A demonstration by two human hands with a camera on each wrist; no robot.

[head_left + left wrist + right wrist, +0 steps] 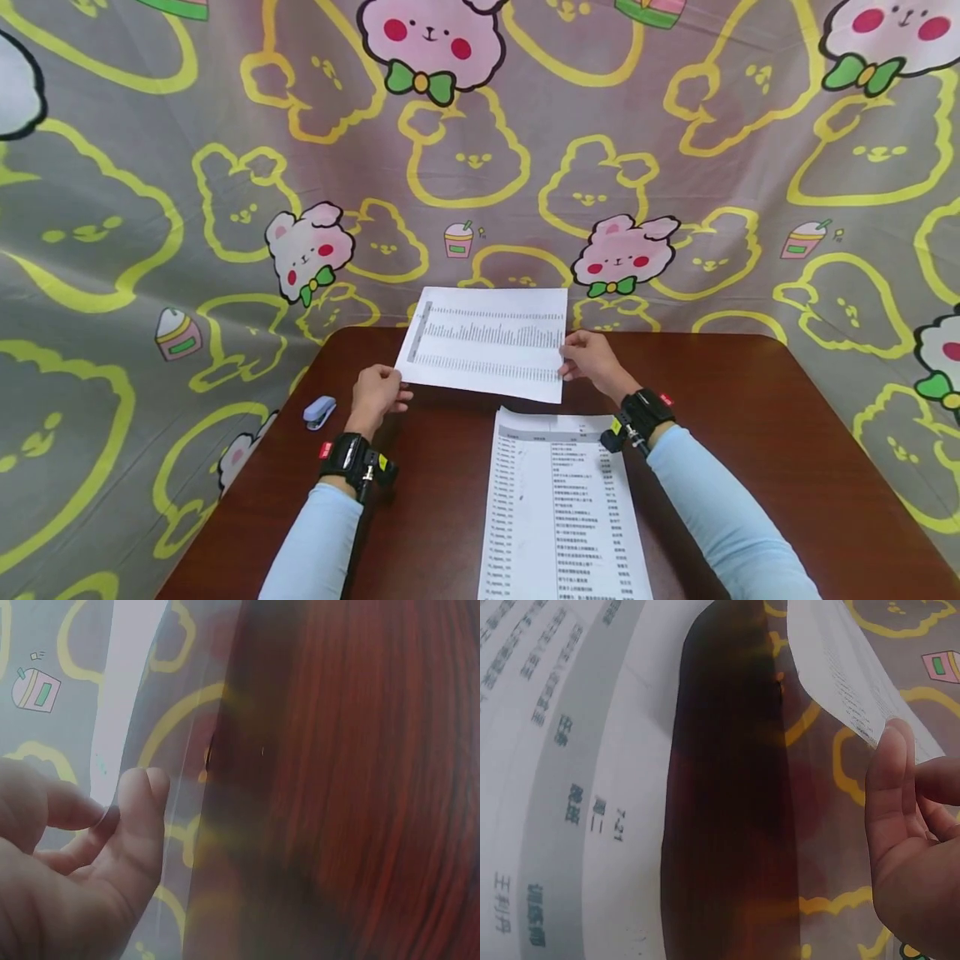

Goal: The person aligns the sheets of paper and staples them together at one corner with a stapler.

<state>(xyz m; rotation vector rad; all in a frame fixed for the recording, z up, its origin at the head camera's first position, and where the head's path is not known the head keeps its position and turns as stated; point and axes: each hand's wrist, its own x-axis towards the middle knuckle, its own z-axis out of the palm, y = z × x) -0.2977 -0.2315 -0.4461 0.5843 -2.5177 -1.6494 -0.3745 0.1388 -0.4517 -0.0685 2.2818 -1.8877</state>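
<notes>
A printed sheet of paper (487, 342) is held up over the far part of the table, its rows of text turned sideways. My left hand (378, 393) pinches its lower left corner between thumb and fingers; the left wrist view shows the sheet's edge (127, 682) in that pinch. At the right edge, my right hand (592, 360) pinches the same sheet, also seen in the right wrist view with the paper (847, 675) between thumb and fingers. Below it, nearer to me, printed sheets (532, 508) with a table of text lie on the tabletop under my right forearm.
A small light-purple stapler (319, 412) sits on the brown wooden table (712, 400), left of my left hand. A patterned cloth (480, 167) with cartoon animals hangs behind the table and along its left side. Both wrists wear black camera straps.
</notes>
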